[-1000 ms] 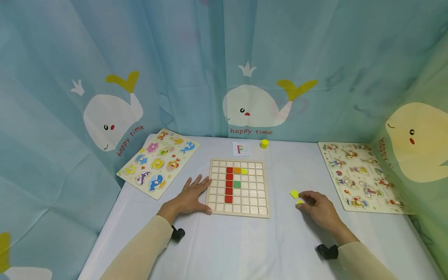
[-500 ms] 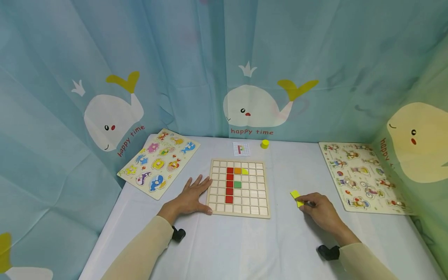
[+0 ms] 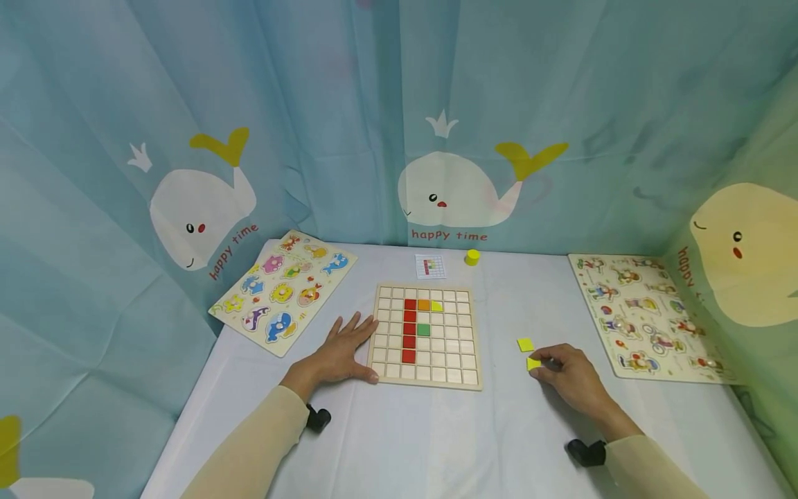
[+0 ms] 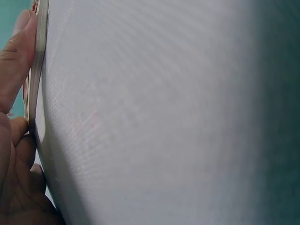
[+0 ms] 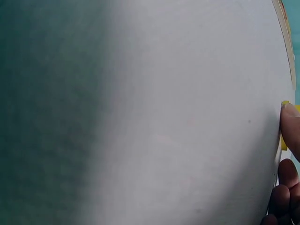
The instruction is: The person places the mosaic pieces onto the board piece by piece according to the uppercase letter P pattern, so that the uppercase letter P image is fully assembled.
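A wooden grid board (image 3: 448, 386) lies mid-table, with a column of red tiles (image 3: 409, 342), an orange tile (image 3: 424, 305), a green tile (image 3: 423, 330) and a yellow quarter-round piece (image 3: 437, 306) in its cells. My left hand (image 3: 339, 353) rests with fingers spread against the board's left edge; in the left wrist view the thumb (image 4: 21, 51) touches its side. To the right of the board, my right hand (image 3: 570, 374) pinches a yellow tile (image 3: 533, 364) between thumb and fingers, low over the table. Another yellow tile (image 3: 526, 344) lies just beyond it.
Behind the board lie a printed pattern card (image 3: 430, 266) and a short yellow cylinder (image 3: 472, 257). A sea-animal puzzle board (image 3: 293, 287) stands at the left, a figure puzzle board (image 3: 648, 319) at the right. Curtains with whales (image 3: 458, 190) enclose the table.
The pinched yellow tile has come up against the other yellow tile and then drawn back from it slightly. The left hand keeps its place on the board's edge.
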`<state>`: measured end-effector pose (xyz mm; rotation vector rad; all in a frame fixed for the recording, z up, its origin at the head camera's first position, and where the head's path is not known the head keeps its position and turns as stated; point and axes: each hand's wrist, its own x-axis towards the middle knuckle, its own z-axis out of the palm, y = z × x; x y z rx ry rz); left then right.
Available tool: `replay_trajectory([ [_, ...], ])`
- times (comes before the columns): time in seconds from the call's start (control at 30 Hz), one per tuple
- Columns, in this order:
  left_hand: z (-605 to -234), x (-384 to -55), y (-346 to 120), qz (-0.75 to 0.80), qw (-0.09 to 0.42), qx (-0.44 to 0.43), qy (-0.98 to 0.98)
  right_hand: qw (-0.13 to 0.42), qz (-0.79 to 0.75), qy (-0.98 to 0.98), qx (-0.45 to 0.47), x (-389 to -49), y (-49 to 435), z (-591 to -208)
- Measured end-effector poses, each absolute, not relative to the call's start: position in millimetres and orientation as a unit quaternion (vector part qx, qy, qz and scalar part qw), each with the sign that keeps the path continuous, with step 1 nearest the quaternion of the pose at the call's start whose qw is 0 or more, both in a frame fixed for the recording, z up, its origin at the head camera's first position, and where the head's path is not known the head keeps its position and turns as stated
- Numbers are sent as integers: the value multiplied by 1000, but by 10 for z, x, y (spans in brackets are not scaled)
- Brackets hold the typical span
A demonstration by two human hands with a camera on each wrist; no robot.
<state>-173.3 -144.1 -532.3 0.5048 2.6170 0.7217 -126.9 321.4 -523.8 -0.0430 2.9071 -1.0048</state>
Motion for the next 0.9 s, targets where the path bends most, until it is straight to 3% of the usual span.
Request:
replay_trajectory([
  [0.9, -5342, -1739, -1458, 260, 188, 185, 929, 36, -306, 951, -30, -1249, 3157, -5235],
])
